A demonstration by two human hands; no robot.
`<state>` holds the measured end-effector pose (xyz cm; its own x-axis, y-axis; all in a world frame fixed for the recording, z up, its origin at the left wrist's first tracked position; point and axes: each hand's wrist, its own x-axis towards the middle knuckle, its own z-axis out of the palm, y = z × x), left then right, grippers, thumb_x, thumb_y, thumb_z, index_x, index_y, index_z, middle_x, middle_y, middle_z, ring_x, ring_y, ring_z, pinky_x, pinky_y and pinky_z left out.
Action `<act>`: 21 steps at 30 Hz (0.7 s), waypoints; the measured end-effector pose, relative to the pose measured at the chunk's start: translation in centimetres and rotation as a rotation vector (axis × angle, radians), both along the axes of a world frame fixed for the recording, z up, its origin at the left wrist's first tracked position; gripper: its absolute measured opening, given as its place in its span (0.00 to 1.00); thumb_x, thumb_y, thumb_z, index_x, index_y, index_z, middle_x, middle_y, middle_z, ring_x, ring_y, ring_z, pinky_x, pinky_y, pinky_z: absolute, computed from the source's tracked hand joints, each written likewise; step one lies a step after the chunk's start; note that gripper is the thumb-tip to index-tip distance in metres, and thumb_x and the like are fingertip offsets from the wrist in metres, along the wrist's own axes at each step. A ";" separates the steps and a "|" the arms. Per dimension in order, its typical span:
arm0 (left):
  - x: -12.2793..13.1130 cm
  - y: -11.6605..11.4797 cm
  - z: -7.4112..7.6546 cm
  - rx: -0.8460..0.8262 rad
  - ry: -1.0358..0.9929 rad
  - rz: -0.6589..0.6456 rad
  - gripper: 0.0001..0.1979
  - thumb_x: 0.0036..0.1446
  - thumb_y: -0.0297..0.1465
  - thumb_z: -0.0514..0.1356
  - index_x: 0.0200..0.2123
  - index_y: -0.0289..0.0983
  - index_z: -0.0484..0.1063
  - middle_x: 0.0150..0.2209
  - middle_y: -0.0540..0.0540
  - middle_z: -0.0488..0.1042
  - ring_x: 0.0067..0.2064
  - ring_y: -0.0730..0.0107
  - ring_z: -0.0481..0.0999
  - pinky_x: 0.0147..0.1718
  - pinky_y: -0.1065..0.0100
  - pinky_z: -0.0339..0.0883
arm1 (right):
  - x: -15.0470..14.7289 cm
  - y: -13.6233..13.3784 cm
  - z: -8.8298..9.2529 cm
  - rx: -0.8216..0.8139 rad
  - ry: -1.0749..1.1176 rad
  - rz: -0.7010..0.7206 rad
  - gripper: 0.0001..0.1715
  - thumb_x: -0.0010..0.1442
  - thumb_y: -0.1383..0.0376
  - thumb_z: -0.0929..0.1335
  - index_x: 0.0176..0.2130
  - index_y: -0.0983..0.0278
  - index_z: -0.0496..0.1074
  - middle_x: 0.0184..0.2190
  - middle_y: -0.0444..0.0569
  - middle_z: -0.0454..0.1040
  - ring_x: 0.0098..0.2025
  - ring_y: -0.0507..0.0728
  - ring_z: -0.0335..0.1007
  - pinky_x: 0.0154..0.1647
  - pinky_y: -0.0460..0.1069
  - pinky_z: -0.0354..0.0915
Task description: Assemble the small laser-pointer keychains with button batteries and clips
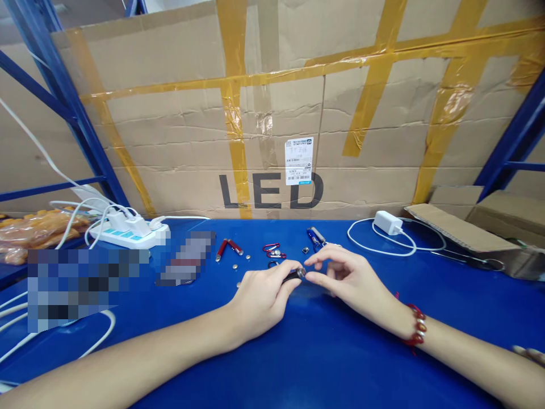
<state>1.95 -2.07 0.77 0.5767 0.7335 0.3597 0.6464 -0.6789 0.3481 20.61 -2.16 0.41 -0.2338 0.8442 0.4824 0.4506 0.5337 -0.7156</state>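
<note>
My left hand [261,295] rests on the blue table [323,358] with its fingers closed round a small dark keychain flashlight [293,276]. My right hand [344,278], a red bead bracelet [416,326] on its wrist, pinches at the silver front end of that flashlight with thumb and forefinger. Whether it holds a small part there I cannot make out. Just behind the hands lie a red flashlight body in two pieces [227,248], a red carabiner clip [272,250], a blue flashlight [315,236] and small button cells [235,267].
A taped cardboard box marked LED [272,130] stands along the back. At the left are a white power strip [128,232] with plugs and cables, and blurred patches. A white charger [387,221] with its cord and flat cardboard [464,233] lie at the right. Blue rack posts flank both sides.
</note>
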 end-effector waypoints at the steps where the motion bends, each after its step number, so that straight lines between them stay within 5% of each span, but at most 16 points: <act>1: 0.0 0.0 0.0 -0.003 0.007 -0.002 0.10 0.61 0.31 0.46 0.44 0.42 0.63 0.39 0.51 0.75 0.34 0.68 0.75 0.33 0.70 0.64 | 0.0 0.0 0.1 -0.006 0.021 0.039 0.12 0.51 0.58 0.69 0.33 0.64 0.74 0.30 0.46 0.68 0.18 0.45 0.59 0.17 0.43 0.60; 5: 0.1 0.1 0.1 -0.018 0.020 -0.044 0.11 0.62 0.30 0.45 0.45 0.42 0.62 0.41 0.51 0.74 0.39 0.67 0.74 0.36 0.69 0.65 | 0.1 0.0 0.2 -0.055 0.080 0.122 0.14 0.50 0.57 0.69 0.26 0.65 0.74 0.30 0.46 0.67 0.16 0.44 0.59 0.14 0.42 0.60; 14: 0.0 0.5 -0.2 -0.001 0.072 -0.132 0.12 0.62 0.30 0.45 0.43 0.41 0.65 0.40 0.51 0.74 0.40 0.68 0.74 0.36 0.71 0.65 | 0.1 0.0 0.4 0.036 0.034 0.078 0.14 0.47 0.56 0.71 0.24 0.65 0.75 0.24 0.47 0.69 0.22 0.49 0.62 0.20 0.44 0.59; 21: -0.1 0.6 -0.2 -0.019 0.079 -0.158 0.12 0.62 0.30 0.45 0.43 0.41 0.66 0.40 0.51 0.74 0.39 0.70 0.74 0.36 0.73 0.64 | 0.1 0.1 0.5 -0.240 0.025 0.057 0.15 0.46 0.56 0.71 0.24 0.66 0.73 0.22 0.44 0.69 0.16 0.45 0.58 0.16 0.43 0.57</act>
